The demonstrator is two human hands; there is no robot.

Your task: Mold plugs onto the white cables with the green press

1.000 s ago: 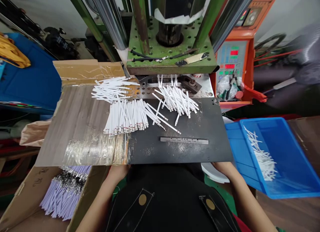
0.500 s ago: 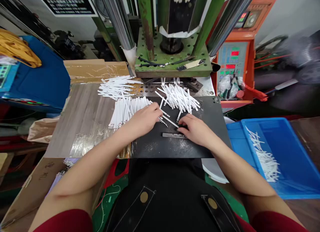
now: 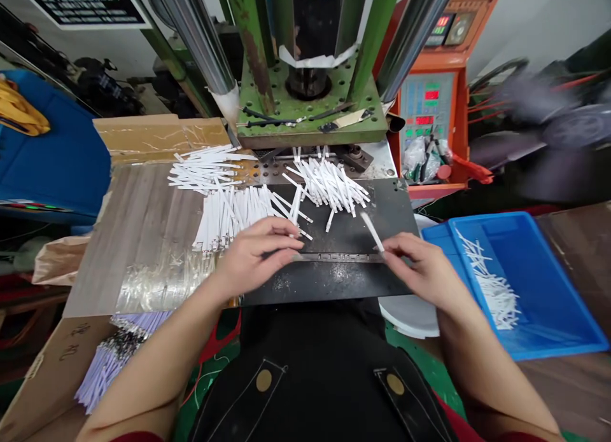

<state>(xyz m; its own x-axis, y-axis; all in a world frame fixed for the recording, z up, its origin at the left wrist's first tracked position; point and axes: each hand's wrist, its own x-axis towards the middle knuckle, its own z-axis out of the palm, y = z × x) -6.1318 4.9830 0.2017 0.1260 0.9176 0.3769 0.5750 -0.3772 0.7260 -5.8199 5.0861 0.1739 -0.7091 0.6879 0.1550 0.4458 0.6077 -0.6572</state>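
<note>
One white strip (image 3: 372, 231) stands pinched in the right hand (image 3: 420, 264); the left hand (image 3: 262, 254) (whether gripping, one cannot tell) is at the dark bar's (image 3: 344, 257) left end.

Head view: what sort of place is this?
Likely a small factory workshop: a green press-like machine, an orange control box with red digital readouts, and piles of white strips suggest it.
</note>
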